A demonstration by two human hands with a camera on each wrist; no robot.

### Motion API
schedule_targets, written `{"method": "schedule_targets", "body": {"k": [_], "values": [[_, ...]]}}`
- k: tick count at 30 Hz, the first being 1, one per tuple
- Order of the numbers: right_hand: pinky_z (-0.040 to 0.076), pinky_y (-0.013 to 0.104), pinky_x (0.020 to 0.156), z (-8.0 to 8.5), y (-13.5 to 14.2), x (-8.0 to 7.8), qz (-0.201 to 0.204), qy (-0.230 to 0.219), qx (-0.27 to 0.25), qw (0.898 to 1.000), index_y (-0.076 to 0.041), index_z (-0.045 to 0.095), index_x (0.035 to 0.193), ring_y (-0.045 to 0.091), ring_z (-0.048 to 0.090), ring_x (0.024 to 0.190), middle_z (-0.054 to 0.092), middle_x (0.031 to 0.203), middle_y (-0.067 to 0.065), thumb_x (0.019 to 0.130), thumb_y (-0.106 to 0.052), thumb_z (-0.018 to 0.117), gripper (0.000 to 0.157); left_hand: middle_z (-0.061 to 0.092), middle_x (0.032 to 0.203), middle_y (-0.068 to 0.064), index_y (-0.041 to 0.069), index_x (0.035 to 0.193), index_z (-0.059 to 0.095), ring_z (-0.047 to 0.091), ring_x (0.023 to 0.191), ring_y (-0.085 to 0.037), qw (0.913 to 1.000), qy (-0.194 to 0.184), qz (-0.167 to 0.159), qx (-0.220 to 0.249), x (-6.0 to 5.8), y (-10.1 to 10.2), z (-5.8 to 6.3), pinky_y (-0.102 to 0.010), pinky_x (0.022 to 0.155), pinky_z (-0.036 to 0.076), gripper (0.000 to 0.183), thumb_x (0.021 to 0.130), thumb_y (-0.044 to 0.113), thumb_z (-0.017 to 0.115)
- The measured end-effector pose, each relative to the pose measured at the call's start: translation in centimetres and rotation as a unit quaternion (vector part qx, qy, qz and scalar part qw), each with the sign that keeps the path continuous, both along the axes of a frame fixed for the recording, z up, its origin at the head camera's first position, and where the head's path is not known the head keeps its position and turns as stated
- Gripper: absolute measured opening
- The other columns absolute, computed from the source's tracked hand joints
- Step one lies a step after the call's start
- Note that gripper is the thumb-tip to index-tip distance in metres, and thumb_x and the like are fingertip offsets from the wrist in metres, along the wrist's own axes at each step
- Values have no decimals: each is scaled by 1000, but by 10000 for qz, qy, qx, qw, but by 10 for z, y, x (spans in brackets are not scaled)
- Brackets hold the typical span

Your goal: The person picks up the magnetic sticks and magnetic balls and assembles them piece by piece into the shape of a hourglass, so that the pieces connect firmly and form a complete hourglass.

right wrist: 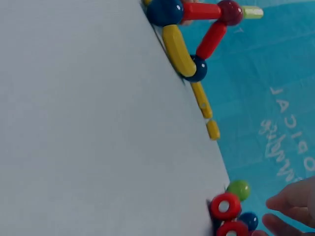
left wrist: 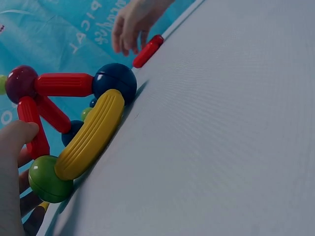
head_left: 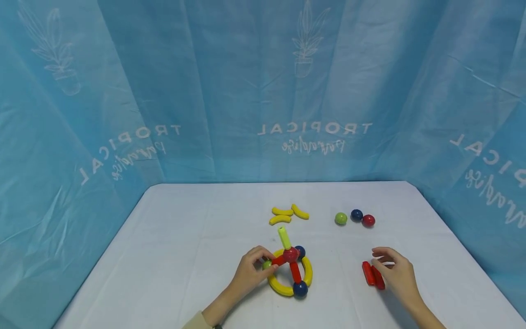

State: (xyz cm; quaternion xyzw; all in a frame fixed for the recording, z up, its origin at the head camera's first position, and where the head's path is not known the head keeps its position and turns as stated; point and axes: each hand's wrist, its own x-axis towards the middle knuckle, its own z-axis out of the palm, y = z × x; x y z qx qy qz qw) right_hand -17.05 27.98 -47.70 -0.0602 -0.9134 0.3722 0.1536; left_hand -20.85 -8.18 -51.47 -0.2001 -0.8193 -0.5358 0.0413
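A magnetic building-toy frame stands on the table, its curved yellow rods ringing the base between a green ball and blue balls. Red rods slope up from it to a red ball, topped by a light green rod. My left hand grips the frame's left red rod, thumb across it and fingers behind, beside the green ball. Over at the right, my right hand hovers by two loose red rods, fingers slightly bent and apart, holding nothing.
Several curved yellow rods lie behind the frame. Farther right are a loose green ball, a blue ball and a red ball. A blue printed curtain borders the white table at the back and sides.
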Motion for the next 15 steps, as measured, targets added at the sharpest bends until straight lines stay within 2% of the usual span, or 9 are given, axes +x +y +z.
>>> {"method": "schedule_targets", "body": {"k": [2,6,10,15], "values": [[46,9,66,-2,6,6,-188,-394,56,9990,-2,64,111,0,58,79,68,106,16,84,-7,68,28,64,90,8,22,93,67,53,84,-7,10000,16,-77,-21,1,0,0,-21,78,48,18,82,33,74],[45,10,65,-6,12,15,-288,-1037,-40,9942,1,61,115,18,60,86,65,113,21,85,-11,66,32,64,88,8,21,92,67,54,81,-7,9997,107,-204,-35,1,0,-1,-20,76,49,18,81,34,74],[45,11,64,-8,12,16,-242,-1239,-143,9919,1,60,118,17,58,85,64,114,22,85,-13,67,36,64,87,8,21,91,67,53,80,-5,9996,141,-259,-22,1,0,-2,-20,75,48,17,81,33,74],[47,16,59,-8,10,17,-200,-1319,-183,9909,3,58,120,14,56,79,65,104,19,83,-12,70,41,64,86,9,22,91,67,52,79,-4,9994,154,-311,3,0,-1,-3,-20,74,48,17,82,35,74]]}}
